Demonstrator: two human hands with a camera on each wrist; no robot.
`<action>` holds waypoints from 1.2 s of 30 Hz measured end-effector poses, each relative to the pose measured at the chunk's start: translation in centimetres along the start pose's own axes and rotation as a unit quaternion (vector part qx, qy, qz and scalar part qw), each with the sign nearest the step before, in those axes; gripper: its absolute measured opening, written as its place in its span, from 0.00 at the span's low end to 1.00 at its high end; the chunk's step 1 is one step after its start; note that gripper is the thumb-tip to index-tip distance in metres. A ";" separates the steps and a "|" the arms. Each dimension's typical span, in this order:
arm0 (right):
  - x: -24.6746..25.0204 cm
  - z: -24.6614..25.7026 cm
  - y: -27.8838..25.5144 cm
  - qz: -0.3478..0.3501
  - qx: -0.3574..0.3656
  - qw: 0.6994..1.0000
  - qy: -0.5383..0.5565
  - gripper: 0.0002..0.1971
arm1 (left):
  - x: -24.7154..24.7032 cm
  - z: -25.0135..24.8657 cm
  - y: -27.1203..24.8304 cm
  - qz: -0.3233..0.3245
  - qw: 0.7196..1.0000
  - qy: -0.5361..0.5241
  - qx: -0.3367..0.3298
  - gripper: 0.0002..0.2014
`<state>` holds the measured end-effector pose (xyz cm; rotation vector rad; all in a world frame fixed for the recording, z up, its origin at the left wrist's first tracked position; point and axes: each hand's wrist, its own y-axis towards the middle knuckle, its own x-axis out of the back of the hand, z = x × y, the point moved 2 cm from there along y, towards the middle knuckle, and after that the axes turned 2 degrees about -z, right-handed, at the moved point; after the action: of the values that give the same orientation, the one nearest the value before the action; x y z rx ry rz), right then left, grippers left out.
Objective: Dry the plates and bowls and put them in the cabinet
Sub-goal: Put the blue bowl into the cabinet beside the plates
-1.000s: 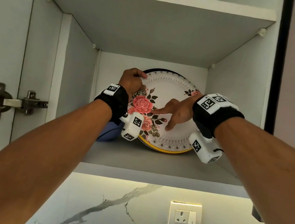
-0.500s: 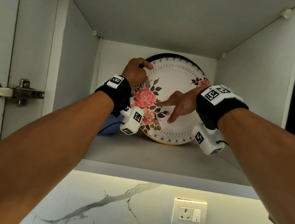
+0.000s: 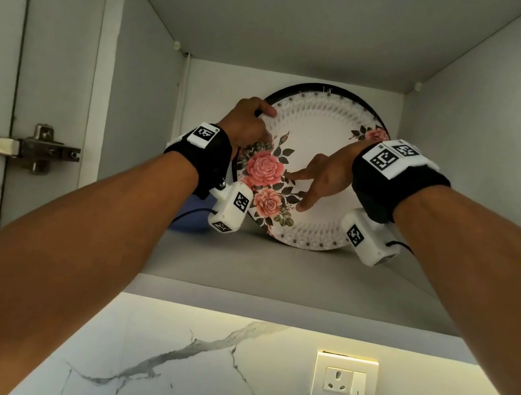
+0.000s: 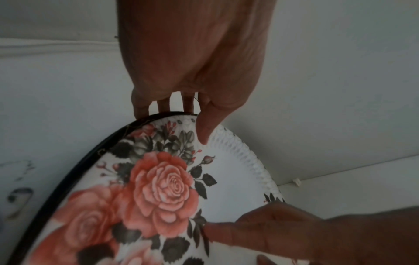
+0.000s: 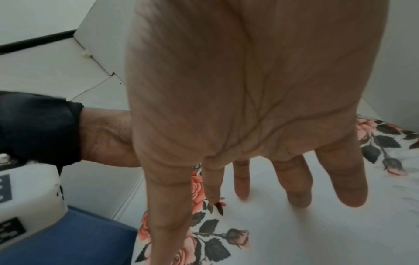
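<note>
A white plate with pink roses (image 3: pixel 319 159) stands on edge on the cabinet shelf (image 3: pixel 274 269), leaning towards the back wall. A dark-rimmed plate (image 3: pixel 350 92) stands right behind it, only its rim showing. My left hand (image 3: pixel 251 122) grips the upper left rims, thumb on the rose plate's face (image 4: pixel 204 132), fingers over the dark rim. My right hand (image 3: pixel 319 180) has straight, spread fingers whose tips press the plate's face (image 5: pixel 267 197). The rose plate (image 4: pixel 172 188) fills the left wrist view.
A blue bowl (image 3: pixel 191 216) sits on the shelf at the left, mostly behind my left wrist camera; it shows again as a blue bowl (image 5: pixel 68 236). The cabinet's side walls close in on both sides. A door hinge (image 3: pixel 31 148) is at left, a wall socket (image 3: pixel 344 379) below.
The view has moved closer and lower, so the upper shelf has left the frame. Both hands keep the same hold on the plate; the yellow edge under it no longer shows.
</note>
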<state>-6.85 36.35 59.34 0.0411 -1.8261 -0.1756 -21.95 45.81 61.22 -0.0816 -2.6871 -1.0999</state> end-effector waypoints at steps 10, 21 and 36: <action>-0.6 0.0 -1.0 0.003 0.013 1.000 0.018 0.41 | -0.2 0.1 -0.4 -0.005 1.000 0.010 -0.014 0.23; -1.5 -1.0 -1.1 0.011 0.026 0.998 0.054 0.41 | -0.6 0.6 0.5 -0.024 0.995 0.094 -0.035 0.14; -1.9 -0.7 -2.4 0.008 0.044 0.997 0.059 0.41 | 0.4 -0.8 -0.5 -0.060 0.994 0.096 -0.016 0.11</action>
<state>-5.80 34.15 57.41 0.0963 -1.7152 -0.0796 -22.26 44.84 61.51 0.1726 -2.5321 -1.1221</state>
